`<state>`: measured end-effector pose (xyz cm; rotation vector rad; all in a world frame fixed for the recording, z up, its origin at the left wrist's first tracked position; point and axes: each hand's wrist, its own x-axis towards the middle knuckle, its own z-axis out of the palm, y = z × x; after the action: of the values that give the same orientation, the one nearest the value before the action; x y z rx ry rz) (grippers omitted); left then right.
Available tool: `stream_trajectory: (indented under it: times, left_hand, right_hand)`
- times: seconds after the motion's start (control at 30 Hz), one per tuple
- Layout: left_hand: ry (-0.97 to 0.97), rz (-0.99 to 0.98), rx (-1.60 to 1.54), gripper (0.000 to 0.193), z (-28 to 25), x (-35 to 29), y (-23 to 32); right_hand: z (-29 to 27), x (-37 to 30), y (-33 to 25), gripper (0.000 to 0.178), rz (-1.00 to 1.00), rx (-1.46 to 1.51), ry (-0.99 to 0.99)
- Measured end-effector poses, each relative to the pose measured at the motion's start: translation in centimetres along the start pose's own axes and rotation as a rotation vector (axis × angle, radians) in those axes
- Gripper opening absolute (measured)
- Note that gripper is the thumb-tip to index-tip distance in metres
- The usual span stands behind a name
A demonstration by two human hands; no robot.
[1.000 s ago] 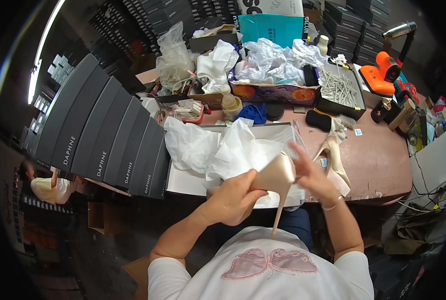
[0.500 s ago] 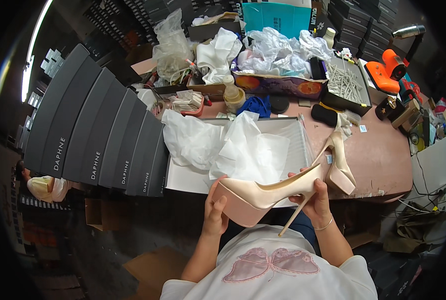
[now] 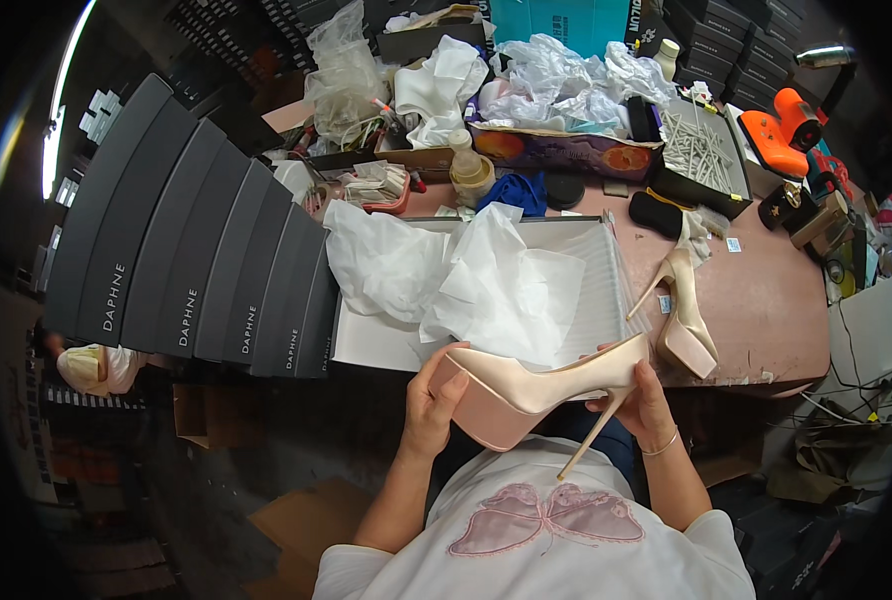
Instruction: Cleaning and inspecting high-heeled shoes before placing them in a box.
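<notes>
A cream satin high-heeled platform shoe (image 3: 536, 388) is held sideways above my lap, toe to the left and its thin heel pointing down. My left hand (image 3: 432, 400) is closed round the toe and platform. Round the back of the shoe, near the top of the heel, my right hand (image 3: 648, 405) grips it. Beyond the right hand, a matching shoe (image 3: 688, 328) lies on the pink table (image 3: 776, 300). In front of me an open shoebox (image 3: 376, 348) contains crumpled white tissue paper (image 3: 501, 290).
Dark shoeboxes (image 3: 156, 230) are stacked at the left. Behind the open box stand a squeeze bottle (image 3: 469, 175), a blue cloth (image 3: 514, 194) and a purple carton (image 3: 566, 155) heaped with tissue. A box of white sticks (image 3: 696, 150) and an orange tool (image 3: 778, 140) are at the right.
The held shoe has turned slightly and its heel end is a little farther right, both hands still gripping it. The view has shifted slightly. The other shoe stays on the table.
</notes>
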<state>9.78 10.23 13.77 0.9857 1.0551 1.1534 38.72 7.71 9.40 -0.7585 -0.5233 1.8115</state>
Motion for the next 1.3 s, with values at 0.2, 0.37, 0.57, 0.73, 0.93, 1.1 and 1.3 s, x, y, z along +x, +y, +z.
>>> stream_trajectory:
  times: [0.2, 0.37, 0.57, 0.73, 0.93, 1.1, 1.3]
  left_hand:
    - [0.038, -0.056, -0.064, 0.041, -0.3, -0.1, 0.2]
    - [0.054, 0.069, -0.064, 0.043, 0.2, 0.5, 1.8]
    - [0.101, 0.151, -0.162, 0.041, 2.5, 1.2, 3.9]
    - [0.109, 0.201, -0.181, 0.081, 3.7, 0.7, 1.3]
    - [0.099, 0.149, -0.210, 0.083, 5.0, -0.2, -0.2]
    - [0.117, 0.096, -0.180, 0.084, 4.7, -0.1, -1.1]
    - [0.101, 0.147, 0.068, 0.098, 5.1, -0.9, -1.1]
  right_hand:
    - [0.5, -0.4, -0.1, 0.073, 0.089, -0.056, 0.020]
    - [2.2, -0.2, -1.2, 0.066, -0.080, -0.043, -0.018]
    - [3.3, -0.5, -2.5, 0.065, -0.257, -0.039, 0.003]
    - [3.8, -1.5, -1.6, 0.066, -0.389, -0.134, 0.099]
    - [3.8, -1.8, -1.2, 0.068, -0.378, -0.160, 0.154]
    - [3.3, -1.7, -1.2, 0.066, -0.301, -0.221, 0.135]
    - [3.7, -1.8, -1.2, 0.071, -0.144, -0.154, 0.136]
